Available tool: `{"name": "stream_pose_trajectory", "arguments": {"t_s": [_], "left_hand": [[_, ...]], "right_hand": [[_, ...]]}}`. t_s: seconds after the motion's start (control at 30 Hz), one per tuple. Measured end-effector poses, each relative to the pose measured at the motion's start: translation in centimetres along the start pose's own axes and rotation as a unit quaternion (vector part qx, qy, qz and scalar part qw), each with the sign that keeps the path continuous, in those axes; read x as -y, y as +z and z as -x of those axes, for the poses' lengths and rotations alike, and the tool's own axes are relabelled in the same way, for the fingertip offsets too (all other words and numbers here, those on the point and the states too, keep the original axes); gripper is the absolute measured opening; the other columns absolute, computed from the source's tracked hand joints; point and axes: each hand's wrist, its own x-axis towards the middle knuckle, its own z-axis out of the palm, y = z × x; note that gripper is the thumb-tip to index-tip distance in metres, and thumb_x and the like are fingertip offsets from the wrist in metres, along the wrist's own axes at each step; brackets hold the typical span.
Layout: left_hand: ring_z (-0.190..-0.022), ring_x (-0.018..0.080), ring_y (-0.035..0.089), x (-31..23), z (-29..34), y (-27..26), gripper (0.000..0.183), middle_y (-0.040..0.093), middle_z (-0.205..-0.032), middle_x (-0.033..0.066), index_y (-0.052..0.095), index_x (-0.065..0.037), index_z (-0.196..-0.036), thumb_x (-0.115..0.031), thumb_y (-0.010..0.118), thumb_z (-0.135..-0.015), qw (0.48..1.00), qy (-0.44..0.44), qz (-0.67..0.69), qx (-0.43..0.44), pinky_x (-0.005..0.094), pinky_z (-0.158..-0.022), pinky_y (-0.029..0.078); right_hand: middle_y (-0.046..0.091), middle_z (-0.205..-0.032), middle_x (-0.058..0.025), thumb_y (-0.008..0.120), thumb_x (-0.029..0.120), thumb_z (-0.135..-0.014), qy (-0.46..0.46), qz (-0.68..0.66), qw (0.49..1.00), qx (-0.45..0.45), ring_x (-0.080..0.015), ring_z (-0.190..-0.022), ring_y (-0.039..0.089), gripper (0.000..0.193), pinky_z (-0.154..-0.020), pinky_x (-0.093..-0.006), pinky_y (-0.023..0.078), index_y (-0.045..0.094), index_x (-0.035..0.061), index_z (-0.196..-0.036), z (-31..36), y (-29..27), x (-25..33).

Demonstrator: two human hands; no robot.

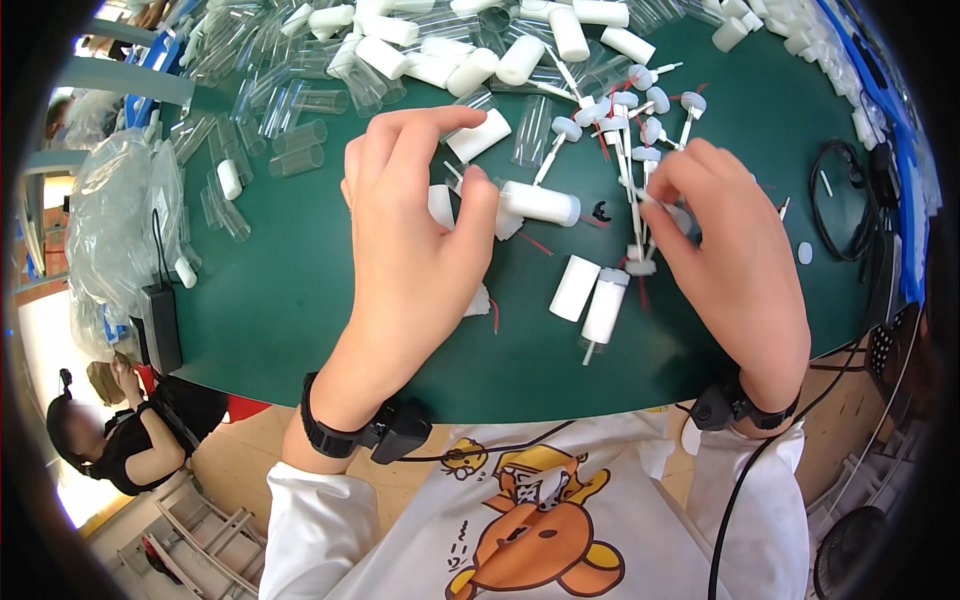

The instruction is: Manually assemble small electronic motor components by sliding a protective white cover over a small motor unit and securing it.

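My left hand [405, 215] has its thumb and index finger apart. Its index fingertip lies over the end of a white foam cylinder [482, 137]; whether it touches cannot be told. Another white piece is partly hidden behind that thumb. My right hand [715, 225] pinches a thin white stick [643, 194] above a group of similar sticks with grey-white round caps [640, 265] and red wires. Between the hands lies a clear tube with a white core [540, 202]. Closer to me are a bare white cylinder [575, 288] and a capped tube [605, 307] with a protruding stick.
Many clear plastic tubes [295, 150] and white foam cylinders [520, 60] are heaped at the far side of the green table [270, 320]. Clear plastic bags [120, 220] hang at the left. A black cable [845, 200] coils at the right. Another person [140, 440] sits at lower left.
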Motion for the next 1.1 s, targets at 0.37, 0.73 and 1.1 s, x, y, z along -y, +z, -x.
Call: {"name": "stream_pose_trajectory", "arguments": {"t_s": [0.37,0.73,1.1], "left_hand": [[-0.101,0.0260,0.048,0.6,0.5,0.6,0.016,0.055,-0.108,0.0105,0.062,-0.005,-0.096,-0.012,0.056,-0.083,0.998,0.018,-0.029,0.051,0.0367,-0.088,0.032],[-0.070,0.0184,0.049,0.3,-0.2,0.4,0.016,0.051,-0.076,0.0059,0.045,-0.002,-0.085,-0.007,0.060,-0.083,0.993,-0.046,0.102,-0.035,0.0290,-0.066,0.042],[-0.074,0.0098,0.055,-0.5,-0.4,-0.1,0.035,0.058,-0.097,0.0087,0.046,-0.003,-0.123,-0.008,0.054,-0.089,0.963,-0.083,0.256,0.002,0.0225,-0.067,0.045]], "right_hand": [[0.050,-0.080,-0.0038,0.055,0.005,-0.088,0.015,-0.252,0.964,-0.084,-0.0078,-0.062,0.045,0.009,-0.059,-0.0212,0.039,0.051,-0.0018,-0.092,-1.5,0.9,0.5],[0.049,-0.088,-0.0017,0.067,-0.002,-0.076,0.047,-0.322,0.944,-0.051,-0.0021,-0.069,0.046,0.019,-0.062,-0.0154,0.036,0.050,0.0008,-0.085,-1.4,0.9,0.8],[0.055,-0.091,-0.0004,0.061,-0.006,-0.078,0.064,-0.599,0.794,0.080,-0.0034,-0.080,0.051,0.025,-0.068,-0.0167,0.040,0.057,-0.0030,-0.102,-1.6,0.1,0.8]]}}
